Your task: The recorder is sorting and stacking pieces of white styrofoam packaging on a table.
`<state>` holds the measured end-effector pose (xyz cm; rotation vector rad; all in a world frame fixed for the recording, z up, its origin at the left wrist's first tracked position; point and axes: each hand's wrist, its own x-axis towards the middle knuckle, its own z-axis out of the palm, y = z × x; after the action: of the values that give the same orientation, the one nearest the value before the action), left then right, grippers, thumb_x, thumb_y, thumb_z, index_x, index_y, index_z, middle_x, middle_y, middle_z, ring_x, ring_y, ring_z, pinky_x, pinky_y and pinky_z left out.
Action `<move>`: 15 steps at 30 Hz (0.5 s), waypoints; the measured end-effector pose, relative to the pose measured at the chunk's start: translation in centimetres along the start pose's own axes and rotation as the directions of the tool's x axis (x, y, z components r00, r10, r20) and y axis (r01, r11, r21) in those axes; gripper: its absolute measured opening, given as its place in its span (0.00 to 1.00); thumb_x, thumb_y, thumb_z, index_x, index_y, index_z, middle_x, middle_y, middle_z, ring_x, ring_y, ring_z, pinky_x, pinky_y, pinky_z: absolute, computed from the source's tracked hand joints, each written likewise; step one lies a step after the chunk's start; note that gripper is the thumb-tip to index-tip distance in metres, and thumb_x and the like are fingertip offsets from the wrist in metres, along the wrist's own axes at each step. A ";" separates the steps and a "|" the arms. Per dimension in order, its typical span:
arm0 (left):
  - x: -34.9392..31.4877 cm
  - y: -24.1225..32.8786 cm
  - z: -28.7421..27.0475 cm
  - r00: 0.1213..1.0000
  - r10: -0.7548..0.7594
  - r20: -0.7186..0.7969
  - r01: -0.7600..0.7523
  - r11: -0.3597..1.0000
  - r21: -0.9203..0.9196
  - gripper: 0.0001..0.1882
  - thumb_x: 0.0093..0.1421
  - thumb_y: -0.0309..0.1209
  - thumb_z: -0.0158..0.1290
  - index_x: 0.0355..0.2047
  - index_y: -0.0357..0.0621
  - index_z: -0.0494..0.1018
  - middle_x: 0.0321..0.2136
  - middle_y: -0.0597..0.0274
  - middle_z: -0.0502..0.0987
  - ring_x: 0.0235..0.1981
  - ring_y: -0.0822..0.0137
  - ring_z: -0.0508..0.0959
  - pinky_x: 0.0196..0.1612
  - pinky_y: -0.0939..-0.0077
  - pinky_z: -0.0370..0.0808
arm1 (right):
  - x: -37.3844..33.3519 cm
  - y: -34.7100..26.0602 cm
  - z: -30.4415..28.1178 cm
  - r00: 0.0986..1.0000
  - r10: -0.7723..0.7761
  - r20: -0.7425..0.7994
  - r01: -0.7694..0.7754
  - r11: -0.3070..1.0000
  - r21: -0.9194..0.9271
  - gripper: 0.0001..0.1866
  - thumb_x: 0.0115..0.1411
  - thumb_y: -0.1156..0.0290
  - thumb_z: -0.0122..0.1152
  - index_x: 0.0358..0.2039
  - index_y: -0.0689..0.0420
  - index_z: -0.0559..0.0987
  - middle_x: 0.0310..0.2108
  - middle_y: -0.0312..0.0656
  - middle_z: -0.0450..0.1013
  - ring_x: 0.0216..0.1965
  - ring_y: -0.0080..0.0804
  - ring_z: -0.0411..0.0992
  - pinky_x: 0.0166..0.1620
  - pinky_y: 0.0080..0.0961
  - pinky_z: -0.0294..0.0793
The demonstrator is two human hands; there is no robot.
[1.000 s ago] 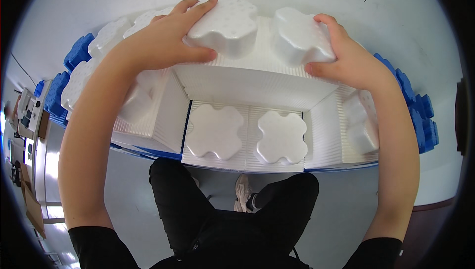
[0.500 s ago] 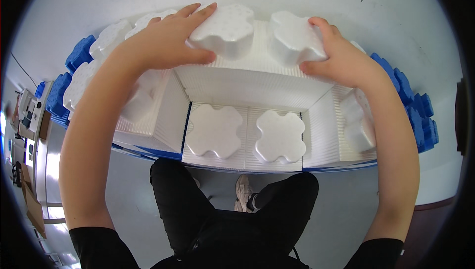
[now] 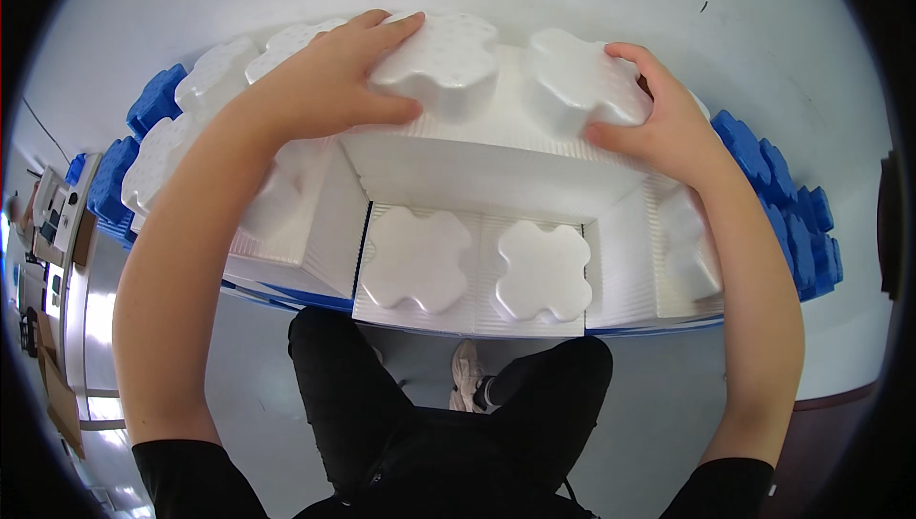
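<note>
Two white lobed blocks with rounded corners rest on a white ribbed ledge at the back. My left hand (image 3: 348,71) is closed round the left side of the left block (image 3: 441,59), with fingertips over its top and the thumb at its front. My right hand (image 3: 668,123) grips the right side of the other block (image 3: 580,75), thumb in front and a finger behind. Nearer me, two similar blocks, a left one (image 3: 417,259) and a right one (image 3: 544,271), lie flat side by side on the lower white ribbed surface (image 3: 480,319).
More white blocks (image 3: 218,71) stand at the left, some partly behind my left arm. Another white block (image 3: 689,242) sits beside my right forearm. Blue lobed blocks line the left (image 3: 156,90) and right (image 3: 782,176) ends. A worktable (image 3: 72,214) with equipment stands far left.
The block in my right hand has shifted slightly rightward and seems turned a little, the hand moving with it. My left hand and its block have barely moved. The whole view has shifted slightly.
</note>
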<state>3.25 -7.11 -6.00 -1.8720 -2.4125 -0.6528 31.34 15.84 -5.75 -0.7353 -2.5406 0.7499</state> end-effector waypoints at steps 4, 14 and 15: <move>-0.1 -0.7 0.4 0.996 0.065 -0.065 -0.067 0.998 -0.021 0.48 0.54 0.41 0.70 0.75 0.48 0.69 0.72 0.39 0.68 0.72 0.42 0.69 0.74 0.58 0.67 | -0.3 0.4 -0.1 0.999 -0.016 -0.041 0.017 0.999 0.030 0.47 0.51 0.67 0.82 0.71 0.49 0.71 0.55 0.45 0.78 0.56 0.38 0.77 0.61 0.33 0.75; -0.1 0.4 -0.7 0.999 -0.030 -0.034 0.024 0.989 -0.149 0.44 0.49 0.38 0.73 0.70 0.56 0.76 0.65 0.52 0.73 0.67 0.50 0.73 0.70 0.58 0.71 | 0.0 0.0 -1.0 0.999 -0.027 0.018 0.025 0.997 0.078 0.47 0.51 0.62 0.84 0.70 0.56 0.72 0.58 0.50 0.78 0.53 0.40 0.81 0.57 0.35 0.79; 0.1 0.3 -0.7 0.999 -0.038 -0.037 0.031 0.987 -0.157 0.44 0.49 0.39 0.73 0.69 0.56 0.76 0.65 0.52 0.73 0.67 0.49 0.74 0.70 0.57 0.72 | 0.3 0.2 -1.1 1.000 -0.027 0.017 0.026 0.997 0.078 0.47 0.51 0.62 0.84 0.70 0.56 0.72 0.58 0.50 0.78 0.53 0.40 0.81 0.57 0.35 0.79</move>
<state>3.31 -7.18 -5.29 -1.8545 -2.4395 -0.8980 31.77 16.59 -4.95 -0.6716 -2.5164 0.8444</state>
